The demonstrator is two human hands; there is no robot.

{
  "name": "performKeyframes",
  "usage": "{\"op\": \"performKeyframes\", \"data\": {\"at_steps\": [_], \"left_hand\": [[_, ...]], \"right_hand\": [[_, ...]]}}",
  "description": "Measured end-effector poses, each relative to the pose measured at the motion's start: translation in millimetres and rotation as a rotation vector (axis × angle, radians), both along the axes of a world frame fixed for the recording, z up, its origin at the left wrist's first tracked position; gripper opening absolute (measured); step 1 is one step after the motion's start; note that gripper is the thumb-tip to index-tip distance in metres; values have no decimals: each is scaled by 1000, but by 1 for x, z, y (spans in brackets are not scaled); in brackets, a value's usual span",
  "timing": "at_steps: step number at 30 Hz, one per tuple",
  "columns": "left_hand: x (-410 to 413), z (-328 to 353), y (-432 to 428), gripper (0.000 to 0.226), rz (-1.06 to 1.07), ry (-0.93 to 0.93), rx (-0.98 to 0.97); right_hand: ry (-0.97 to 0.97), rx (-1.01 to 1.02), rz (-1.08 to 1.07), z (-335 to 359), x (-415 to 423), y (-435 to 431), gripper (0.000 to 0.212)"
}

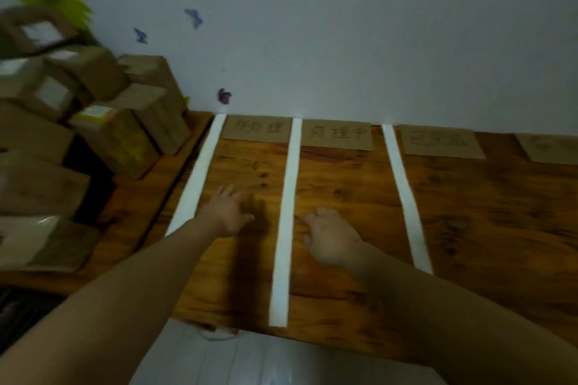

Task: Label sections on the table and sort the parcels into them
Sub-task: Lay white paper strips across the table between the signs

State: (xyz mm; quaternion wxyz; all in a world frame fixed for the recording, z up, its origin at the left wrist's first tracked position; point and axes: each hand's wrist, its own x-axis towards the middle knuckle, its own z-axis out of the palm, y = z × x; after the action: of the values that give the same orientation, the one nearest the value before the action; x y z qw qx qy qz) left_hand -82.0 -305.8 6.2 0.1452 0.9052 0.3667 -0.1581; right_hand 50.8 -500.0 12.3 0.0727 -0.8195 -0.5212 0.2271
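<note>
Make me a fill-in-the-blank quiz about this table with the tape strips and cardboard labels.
The table bears ____ white tape strips.
The parcels are stacked to the strips' ____.
The cardboard labels lie along the ____.
Between the left hand and the right hand runs the ____ strip.
Missing words: three; left; wall; middle.
</note>
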Motion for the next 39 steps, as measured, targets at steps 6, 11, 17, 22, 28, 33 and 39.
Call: {"op": "performKeyframes", "data": {"at_steps": [6,11,17,22,28,33,39], "left_hand": [[-130,-7,62,73,-9,75,57],[-187,-27,80,71,-39,144,16],[-212,-47,79,67,-131,196,-30],[-226,-57,83,69,-200,193,-38],[-230,-54,87,66,-325,190,6],[-235,-51,88,67,-366,186,57],[-238,-50,90,69,-412,249,101]], "right_hand": [[38,13,-19,-13,-108,77,40],[72,-45,49,-40,-180,127,49],[-40,-144,340,-71,-225,143,70],[-89,-227,332,-66,-227,134,59],[-91,-289,38,-69,-246,128,85],[-141,-280,-37,-77,-263,111,83],[-94,-275,-91,-73,-274,103,72]]}}
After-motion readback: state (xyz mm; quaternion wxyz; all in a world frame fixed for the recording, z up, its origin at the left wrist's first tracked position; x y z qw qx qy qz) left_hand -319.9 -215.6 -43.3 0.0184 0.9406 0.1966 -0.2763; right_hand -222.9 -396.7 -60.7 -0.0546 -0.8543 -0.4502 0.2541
